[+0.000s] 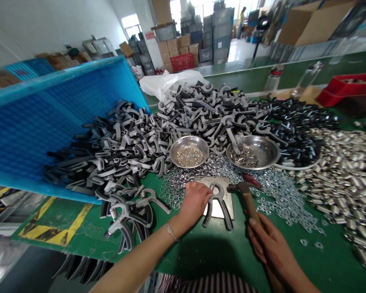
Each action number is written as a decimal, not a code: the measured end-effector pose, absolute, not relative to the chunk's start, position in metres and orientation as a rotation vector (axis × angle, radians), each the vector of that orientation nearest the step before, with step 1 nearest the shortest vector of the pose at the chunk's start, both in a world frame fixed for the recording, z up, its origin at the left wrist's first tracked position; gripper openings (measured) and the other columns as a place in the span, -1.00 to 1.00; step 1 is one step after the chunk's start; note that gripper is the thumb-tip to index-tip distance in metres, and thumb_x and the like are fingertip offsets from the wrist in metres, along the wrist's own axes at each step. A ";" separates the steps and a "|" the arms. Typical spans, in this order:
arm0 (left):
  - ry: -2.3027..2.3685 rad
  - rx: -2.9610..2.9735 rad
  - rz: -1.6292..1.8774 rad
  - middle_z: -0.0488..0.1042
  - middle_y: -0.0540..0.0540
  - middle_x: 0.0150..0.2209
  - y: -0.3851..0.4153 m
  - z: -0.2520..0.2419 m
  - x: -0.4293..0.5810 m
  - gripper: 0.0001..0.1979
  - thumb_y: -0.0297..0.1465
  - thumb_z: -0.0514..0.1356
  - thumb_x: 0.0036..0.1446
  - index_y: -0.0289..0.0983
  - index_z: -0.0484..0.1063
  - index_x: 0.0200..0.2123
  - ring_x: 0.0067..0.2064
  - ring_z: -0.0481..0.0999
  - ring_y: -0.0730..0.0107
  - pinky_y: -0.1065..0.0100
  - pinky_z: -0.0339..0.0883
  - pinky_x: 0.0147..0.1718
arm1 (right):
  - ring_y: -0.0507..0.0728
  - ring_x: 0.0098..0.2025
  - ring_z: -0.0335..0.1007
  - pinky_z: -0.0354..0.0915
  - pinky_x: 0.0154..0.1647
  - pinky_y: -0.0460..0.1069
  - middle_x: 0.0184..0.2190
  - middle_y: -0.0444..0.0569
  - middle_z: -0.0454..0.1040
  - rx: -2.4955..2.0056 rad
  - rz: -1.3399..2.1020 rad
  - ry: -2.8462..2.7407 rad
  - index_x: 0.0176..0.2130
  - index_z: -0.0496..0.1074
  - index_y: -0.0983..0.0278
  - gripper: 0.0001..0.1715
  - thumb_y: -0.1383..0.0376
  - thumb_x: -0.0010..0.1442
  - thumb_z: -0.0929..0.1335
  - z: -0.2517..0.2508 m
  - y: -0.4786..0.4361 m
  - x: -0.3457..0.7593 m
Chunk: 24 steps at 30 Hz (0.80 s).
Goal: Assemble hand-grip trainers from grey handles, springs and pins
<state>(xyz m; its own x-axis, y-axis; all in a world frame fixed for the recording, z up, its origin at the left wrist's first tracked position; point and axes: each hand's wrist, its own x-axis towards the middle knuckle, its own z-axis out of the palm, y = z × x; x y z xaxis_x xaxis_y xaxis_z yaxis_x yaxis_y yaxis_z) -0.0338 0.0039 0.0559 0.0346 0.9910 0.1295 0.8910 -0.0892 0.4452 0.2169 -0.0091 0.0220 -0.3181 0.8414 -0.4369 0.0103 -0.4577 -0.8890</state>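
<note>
Right-hand fingers (255, 232) wrap a hammer handle (249, 205).

I'm working in a factory workshop: my green assembly worktop (57, 213) carries heaps of grey-and-black plastic handles (201, 110) and steel washers (280, 195), with stacked plastic crates (216, 36) and cardboard cartons (173, 51) filling the floor beyond.

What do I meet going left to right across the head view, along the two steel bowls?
Blue plastic crate, grey-black handle pile, steel bowl of small rings, second steel bowl, silver metal sleeve heap.
</note>
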 end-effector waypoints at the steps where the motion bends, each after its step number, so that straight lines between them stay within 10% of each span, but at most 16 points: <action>1: 1.947 2.098 0.586 0.53 -0.07 -0.24 0.004 0.054 -0.033 -0.83 -0.33 0.15 0.32 -0.25 0.50 -0.28 -0.11 0.39 0.22 0.15 0.13 -0.05 | -0.15 -0.78 -0.06 -0.04 -0.82 -0.24 -0.65 -0.34 0.24 -1.324 1.832 -1.136 -0.21 0.26 0.20 -0.62 -0.03 0.25 0.36 0.021 -0.009 0.217; 20: 1.803 2.380 0.613 0.49 -0.14 0.03 -0.021 0.035 -0.043 -0.69 -0.44 0.04 0.36 -0.22 0.43 0.10 0.02 0.36 0.23 0.13 0.20 0.03 | -0.10 -0.79 -0.06 -0.05 -0.81 -0.19 -0.65 -0.31 0.27 -1.351 1.777 -1.279 -0.18 0.31 0.19 -0.60 -0.07 0.26 0.31 0.024 -0.008 0.221; 24: 1.843 1.936 0.796 0.55 -0.05 -0.09 -0.016 0.040 -0.044 -0.78 -0.37 0.14 0.32 -0.12 0.57 -0.08 -0.02 0.40 0.28 0.16 0.20 0.02 | 0.10 -0.54 0.39 0.36 -0.53 -0.05 -0.45 -0.10 0.53 -1.449 1.531 -1.717 0.07 0.38 0.16 -0.49 -0.07 0.27 0.30 0.050 0.010 0.237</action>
